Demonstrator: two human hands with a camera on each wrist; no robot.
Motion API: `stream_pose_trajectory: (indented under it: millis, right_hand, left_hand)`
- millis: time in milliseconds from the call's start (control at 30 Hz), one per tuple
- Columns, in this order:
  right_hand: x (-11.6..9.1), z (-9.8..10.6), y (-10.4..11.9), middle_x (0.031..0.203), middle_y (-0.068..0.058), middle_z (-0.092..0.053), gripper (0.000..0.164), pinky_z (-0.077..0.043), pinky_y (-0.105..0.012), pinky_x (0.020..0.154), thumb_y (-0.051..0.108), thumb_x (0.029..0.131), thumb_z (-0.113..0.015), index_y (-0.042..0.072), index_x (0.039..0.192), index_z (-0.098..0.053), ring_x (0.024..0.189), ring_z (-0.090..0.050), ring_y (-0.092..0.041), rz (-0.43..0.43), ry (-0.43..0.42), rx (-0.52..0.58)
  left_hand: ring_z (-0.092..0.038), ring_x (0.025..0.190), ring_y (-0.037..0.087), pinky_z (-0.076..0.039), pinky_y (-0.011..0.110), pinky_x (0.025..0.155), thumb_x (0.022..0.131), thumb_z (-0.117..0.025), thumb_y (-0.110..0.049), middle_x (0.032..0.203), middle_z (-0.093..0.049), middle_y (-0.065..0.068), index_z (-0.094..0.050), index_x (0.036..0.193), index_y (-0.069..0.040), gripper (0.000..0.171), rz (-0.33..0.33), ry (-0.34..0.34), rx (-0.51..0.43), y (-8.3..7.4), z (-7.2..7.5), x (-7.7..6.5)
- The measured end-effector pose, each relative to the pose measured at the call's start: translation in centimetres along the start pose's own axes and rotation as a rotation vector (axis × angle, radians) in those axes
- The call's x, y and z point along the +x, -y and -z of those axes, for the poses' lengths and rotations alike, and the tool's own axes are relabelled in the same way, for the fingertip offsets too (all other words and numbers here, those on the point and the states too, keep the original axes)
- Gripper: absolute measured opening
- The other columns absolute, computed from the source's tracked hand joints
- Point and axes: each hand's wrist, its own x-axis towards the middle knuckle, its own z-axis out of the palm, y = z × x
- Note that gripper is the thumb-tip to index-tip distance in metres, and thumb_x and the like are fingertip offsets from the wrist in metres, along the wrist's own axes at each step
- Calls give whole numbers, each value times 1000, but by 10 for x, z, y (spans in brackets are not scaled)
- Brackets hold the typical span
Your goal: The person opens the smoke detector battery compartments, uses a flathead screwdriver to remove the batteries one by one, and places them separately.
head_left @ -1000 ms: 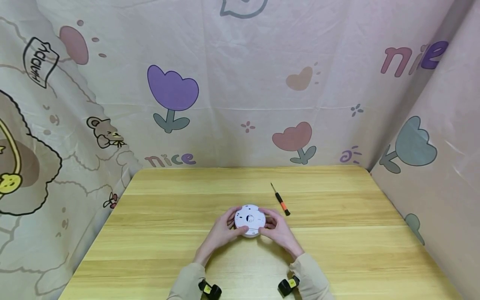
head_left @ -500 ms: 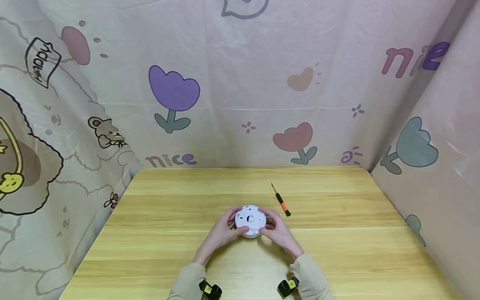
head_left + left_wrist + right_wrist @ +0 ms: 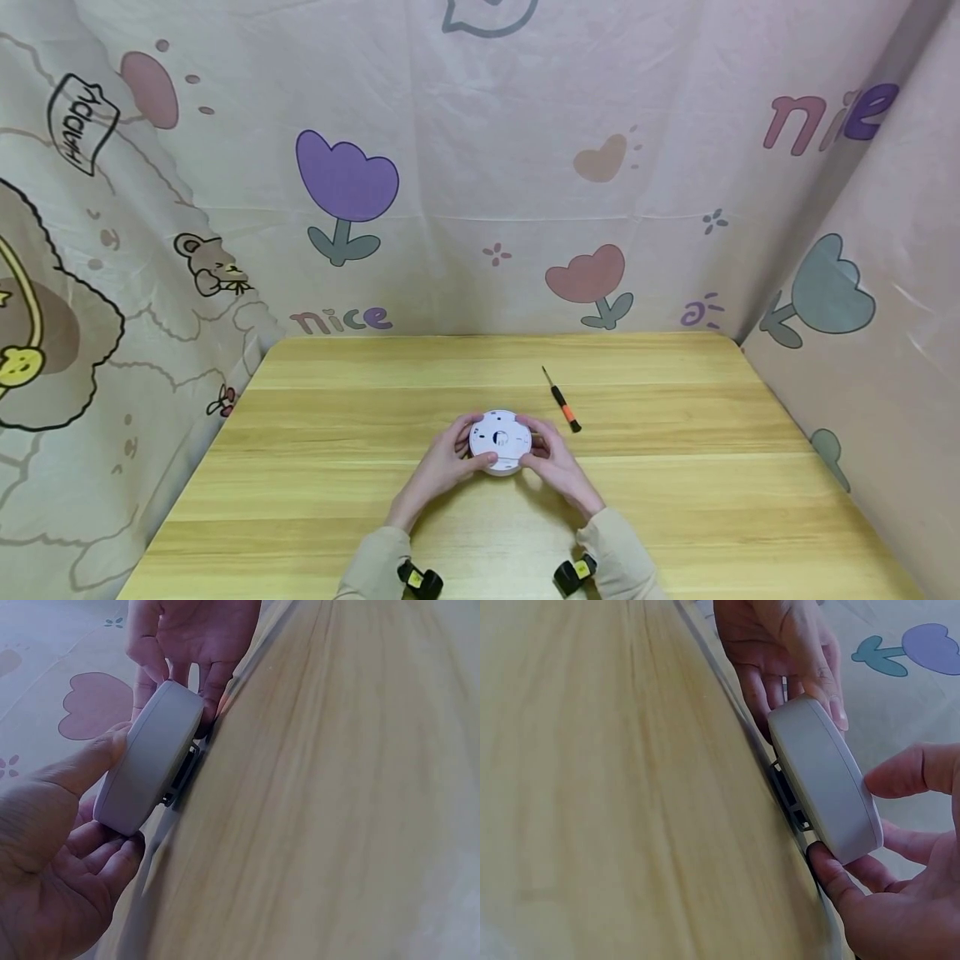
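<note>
A round white device [image 3: 512, 448], shaped like a smoke detector, sits between my two hands over the middle of the table. Its flat face, with a central hole and small slots, points up. My left hand [image 3: 441, 462] grips its left side, thumb on the face and fingers curled round the rim. On the opposite side my right hand [image 3: 558, 467] holds it the same way. Both wrist views show the thick pale rim of the device [image 3: 154, 754] and a dark bracket-like part [image 3: 786, 796] jutting from its underside. The fingertips under it are partly hidden.
Beyond my right hand lies a small screwdriver [image 3: 564, 407] with a black and orange handle, its tip pointing away. The wooden table [image 3: 337, 417] meets a printed cloth backdrop [image 3: 465, 167] at the back and sides. Each wrist carries a black camera.
</note>
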Motion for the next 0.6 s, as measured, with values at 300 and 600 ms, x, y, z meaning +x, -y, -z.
stream_pose_trajectory:
  millis: [300,600]
  right_hand:
    - [-1,0,1,136,-28,-43,67,-48,-14,93,-4,81,-64,-6,146,-45,117,-57,-36,20,13,-39]
    - [-3,2,3,135,-29,-41,67,-49,-15,95,-3,84,-62,-5,148,-42,118,-57,-39,44,48,-76]
  left_hand:
    - [-49,138,45,-42,53,115,86,-79,-25,150,-48,29,-45,145,-2,73,1,6,19,1,1,0]
    - [-47,140,44,-40,53,116,85,-80,-26,152,-46,28,-44,146,-3,74,23,7,33,2,0,1]
